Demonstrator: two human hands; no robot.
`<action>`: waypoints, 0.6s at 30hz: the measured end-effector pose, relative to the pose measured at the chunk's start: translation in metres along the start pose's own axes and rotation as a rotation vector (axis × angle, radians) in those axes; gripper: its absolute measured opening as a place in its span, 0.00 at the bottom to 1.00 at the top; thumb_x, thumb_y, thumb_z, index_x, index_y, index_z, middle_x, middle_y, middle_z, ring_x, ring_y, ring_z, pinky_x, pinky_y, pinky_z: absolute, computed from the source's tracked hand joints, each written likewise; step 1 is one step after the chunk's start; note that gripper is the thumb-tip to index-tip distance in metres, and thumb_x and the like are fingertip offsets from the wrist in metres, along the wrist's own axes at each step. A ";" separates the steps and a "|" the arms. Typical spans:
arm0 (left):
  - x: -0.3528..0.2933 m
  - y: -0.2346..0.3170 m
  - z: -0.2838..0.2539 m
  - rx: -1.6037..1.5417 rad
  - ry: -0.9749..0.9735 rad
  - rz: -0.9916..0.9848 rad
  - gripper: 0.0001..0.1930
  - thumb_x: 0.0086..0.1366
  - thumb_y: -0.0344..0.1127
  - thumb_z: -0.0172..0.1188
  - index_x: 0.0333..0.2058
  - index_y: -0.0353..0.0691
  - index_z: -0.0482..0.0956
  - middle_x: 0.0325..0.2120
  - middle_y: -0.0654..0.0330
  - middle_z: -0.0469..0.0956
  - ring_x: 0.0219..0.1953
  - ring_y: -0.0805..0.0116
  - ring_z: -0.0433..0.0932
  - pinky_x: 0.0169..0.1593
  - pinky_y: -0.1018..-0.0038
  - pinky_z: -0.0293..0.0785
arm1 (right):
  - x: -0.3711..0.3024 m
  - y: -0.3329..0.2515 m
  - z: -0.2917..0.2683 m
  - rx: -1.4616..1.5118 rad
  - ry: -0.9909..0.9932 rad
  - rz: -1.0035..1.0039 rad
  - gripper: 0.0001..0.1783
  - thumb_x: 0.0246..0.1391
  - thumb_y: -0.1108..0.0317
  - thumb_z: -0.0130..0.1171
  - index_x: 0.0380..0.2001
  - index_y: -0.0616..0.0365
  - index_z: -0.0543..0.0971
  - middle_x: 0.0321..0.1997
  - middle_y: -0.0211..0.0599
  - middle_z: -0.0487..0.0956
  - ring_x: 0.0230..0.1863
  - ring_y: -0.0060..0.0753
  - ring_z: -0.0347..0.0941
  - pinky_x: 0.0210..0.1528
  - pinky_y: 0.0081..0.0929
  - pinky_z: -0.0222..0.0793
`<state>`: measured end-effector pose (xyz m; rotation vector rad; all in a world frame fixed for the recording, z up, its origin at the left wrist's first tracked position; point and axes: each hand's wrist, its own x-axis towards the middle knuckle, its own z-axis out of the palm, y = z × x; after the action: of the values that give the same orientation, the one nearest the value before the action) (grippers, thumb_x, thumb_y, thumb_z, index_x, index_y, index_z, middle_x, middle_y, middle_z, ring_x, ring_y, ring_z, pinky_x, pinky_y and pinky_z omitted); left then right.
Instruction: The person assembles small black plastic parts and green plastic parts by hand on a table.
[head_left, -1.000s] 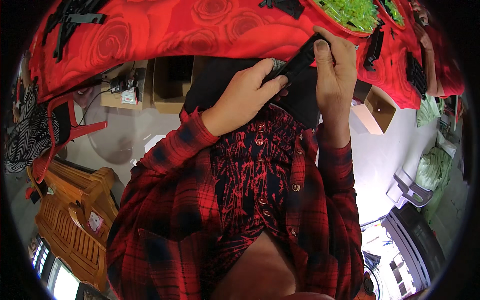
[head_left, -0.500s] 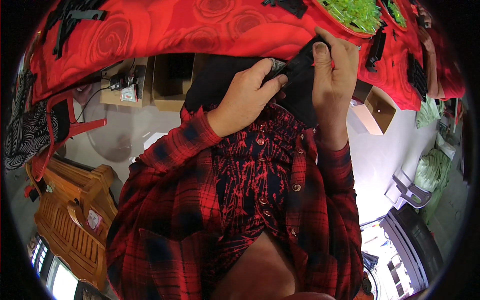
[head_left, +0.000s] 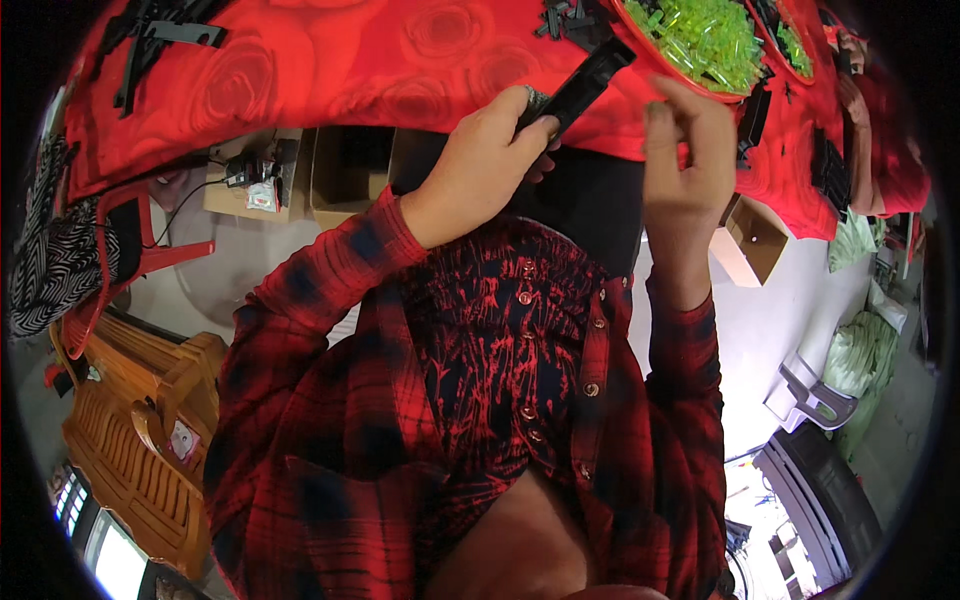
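Observation:
My left hand [head_left: 480, 160] is closed around the lower end of a long, narrow black plastic piece [head_left: 590, 88], which slants up to the right over the table's near edge. A bit of rough grey material shows by the fingers; what it is I cannot tell. To the right, my right hand [head_left: 690, 170] is raised apart from the piece. Its thumb and fingers are bent but spread, with nothing seen between them, and slightly blurred. Just beyond it sits a red-rimmed container [head_left: 668, 72] full of small translucent yellow-green plastic pieces [head_left: 705, 40].
A red rose-patterned cloth [head_left: 330, 70] covers the table. Long black parts [head_left: 160, 40] lie at the far left, small black pieces [head_left: 568, 22] at the back. Another person's arm [head_left: 860, 140] rests at the right. Cardboard boxes [head_left: 345, 185] stand below, and a wooden bench [head_left: 140, 440] lower left.
My right hand has let go of the black piece and moved right, toward the container. My left hand has lifted the piece slightly up and forward.

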<state>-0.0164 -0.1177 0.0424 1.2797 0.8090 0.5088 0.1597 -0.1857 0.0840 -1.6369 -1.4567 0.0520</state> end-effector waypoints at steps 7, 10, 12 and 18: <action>0.015 0.001 0.002 0.126 0.036 0.013 0.08 0.72 0.32 0.52 0.43 0.33 0.71 0.30 0.62 0.77 0.30 0.75 0.77 0.34 0.77 0.74 | 0.019 -0.004 0.015 0.071 -0.306 0.067 0.08 0.53 0.79 0.57 0.37 0.64 0.80 0.32 0.50 0.80 0.32 0.50 0.78 0.34 0.34 0.73; 0.021 0.000 0.001 0.152 0.045 -0.017 0.08 0.72 0.32 0.52 0.43 0.34 0.72 0.30 0.63 0.77 0.29 0.75 0.77 0.33 0.77 0.73 | 0.028 -0.001 0.017 0.011 -0.394 0.084 0.09 0.51 0.76 0.56 0.36 0.64 0.80 0.32 0.51 0.80 0.33 0.54 0.78 0.35 0.39 0.74; 0.024 0.002 0.001 0.144 0.046 -0.040 0.07 0.72 0.32 0.52 0.43 0.34 0.72 0.30 0.63 0.77 0.28 0.75 0.77 0.32 0.77 0.72 | 0.034 0.003 0.020 -0.005 -0.438 0.071 0.09 0.51 0.75 0.55 0.36 0.64 0.81 0.32 0.51 0.81 0.33 0.55 0.78 0.35 0.41 0.74; 0.030 0.001 0.002 0.084 0.046 -0.101 0.07 0.72 0.32 0.52 0.43 0.34 0.72 0.30 0.63 0.77 0.28 0.75 0.75 0.32 0.77 0.72 | 0.046 0.013 0.023 -0.054 -0.549 -0.040 0.10 0.50 0.73 0.54 0.35 0.64 0.81 0.31 0.53 0.80 0.33 0.56 0.78 0.36 0.45 0.74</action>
<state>0.0042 -0.0970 0.0367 1.3011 0.9371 0.4282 0.1704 -0.1339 0.0863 -1.7148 -1.9103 0.4750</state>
